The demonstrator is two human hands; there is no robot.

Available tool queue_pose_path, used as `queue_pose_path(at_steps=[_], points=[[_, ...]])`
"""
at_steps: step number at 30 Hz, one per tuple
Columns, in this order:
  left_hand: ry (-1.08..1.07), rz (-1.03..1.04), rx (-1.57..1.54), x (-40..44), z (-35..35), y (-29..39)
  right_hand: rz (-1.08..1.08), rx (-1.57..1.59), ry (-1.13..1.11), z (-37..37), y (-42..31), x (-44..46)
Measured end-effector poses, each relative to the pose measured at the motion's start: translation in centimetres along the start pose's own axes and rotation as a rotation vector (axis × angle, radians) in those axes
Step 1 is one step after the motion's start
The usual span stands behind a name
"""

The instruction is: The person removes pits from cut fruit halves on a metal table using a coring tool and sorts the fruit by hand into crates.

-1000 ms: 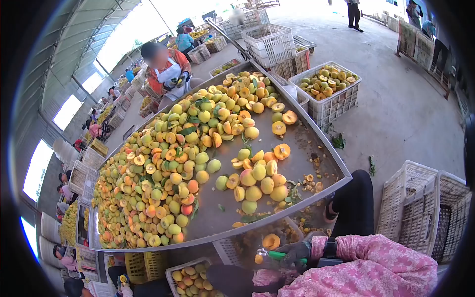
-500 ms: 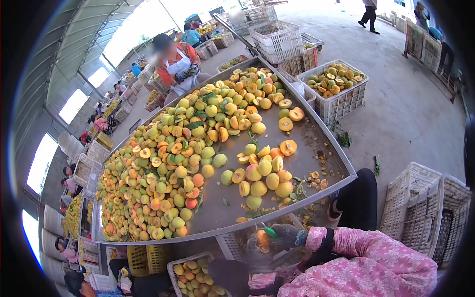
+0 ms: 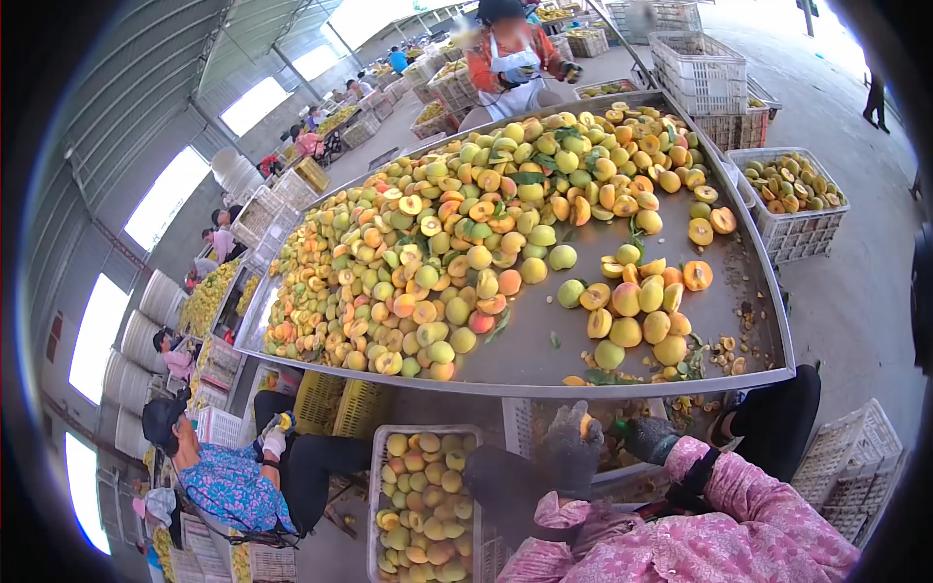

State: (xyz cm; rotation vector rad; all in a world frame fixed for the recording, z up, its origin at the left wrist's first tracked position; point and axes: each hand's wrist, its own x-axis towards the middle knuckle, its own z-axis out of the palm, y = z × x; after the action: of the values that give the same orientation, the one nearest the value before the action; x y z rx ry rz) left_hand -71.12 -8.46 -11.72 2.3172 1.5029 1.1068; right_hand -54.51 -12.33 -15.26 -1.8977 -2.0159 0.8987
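Observation:
Below the near edge of the metal table (image 3: 544, 391), my left hand (image 3: 570, 452), in a grey glove, is closed on a piece of orange fruit (image 3: 585, 425). To its right, my gloved right hand (image 3: 646, 439) is closed round a green-handled tool (image 3: 619, 428), whose tip is too small to make out. The two hands are apart. On the table, a large heap of whole and halved fruit (image 3: 418, 262) covers the left and middle, and a smaller group (image 3: 637, 309) lies nearer my hands.
A crate of fruit (image 3: 425, 505) stands at the lower left of my legs, with yellow crates (image 3: 335, 403) beyond. A co-worker in blue (image 3: 233, 486) sits left; another in an apron (image 3: 510, 68) is across the table. White crates (image 3: 850, 457) stand at right.
The view has swung left, so the table appears farther right. My hands, close together around the fruit half a second ago, have moved apart. The co-worker across the table has parted their hands.

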Motion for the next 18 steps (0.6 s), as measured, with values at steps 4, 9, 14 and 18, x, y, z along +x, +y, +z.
queue_pose_path(at_steps=[4,9,14,18], points=[[-0.058,-0.725,-1.105,-0.3,-4.0,-3.3,0.053,0.157,-0.082,0.2,0.9,-1.2],[0.374,-0.780,-1.177,-2.5,-13.3,-9.4,0.344,0.312,-0.111,3.9,4.6,-1.4],[0.772,-0.845,-0.100,-7.4,-18.2,-24.9,-0.020,0.522,-0.053,16.0,18.5,-0.8],[0.826,-0.947,0.360,-9.7,-20.7,-34.9,0.069,0.435,-0.222,17.0,22.3,-0.5]])
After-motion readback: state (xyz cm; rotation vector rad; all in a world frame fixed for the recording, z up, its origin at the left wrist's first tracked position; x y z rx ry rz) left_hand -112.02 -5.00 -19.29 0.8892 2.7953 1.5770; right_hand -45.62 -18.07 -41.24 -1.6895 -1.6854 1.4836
